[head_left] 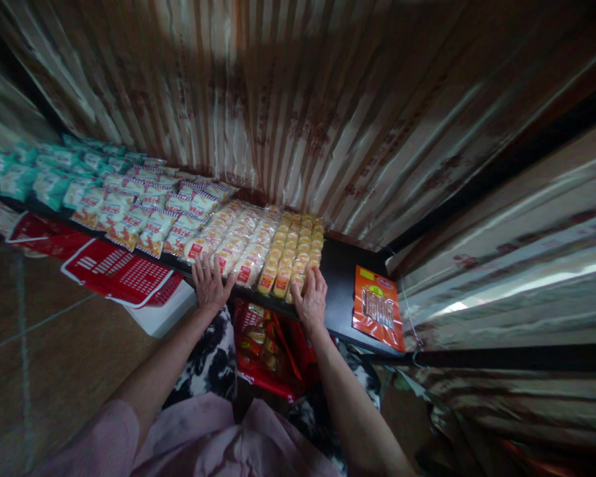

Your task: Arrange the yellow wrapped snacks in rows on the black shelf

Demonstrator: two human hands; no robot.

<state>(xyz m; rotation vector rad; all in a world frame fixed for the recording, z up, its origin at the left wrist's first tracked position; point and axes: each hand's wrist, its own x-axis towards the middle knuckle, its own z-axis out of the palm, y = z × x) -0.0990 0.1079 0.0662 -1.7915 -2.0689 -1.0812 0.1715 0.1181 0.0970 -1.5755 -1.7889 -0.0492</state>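
My left hand (211, 283) rests with fingers apart on the front ends of the clear packs of pale round snacks (227, 248), which have red labels. Beside them lie rows of yellow snack packs (293, 252). My right hand (310, 296) touches the front end of the rightmost yellow row, its fingers bent over the edge and partly spread. Both hands press against the packs without lifting any. The rows lie side by side on a narrow black shelf (338, 278).
White and orange snack bags (151, 222) and turquoise bags (52, 182) fill the shelf's left. An orange packet (378, 308) lies at its right end. Red baskets (122, 268) stand below on the left; a red bag with golden packs (263, 341) sits between my knees. Striped sheeting (278, 99) hangs behind.
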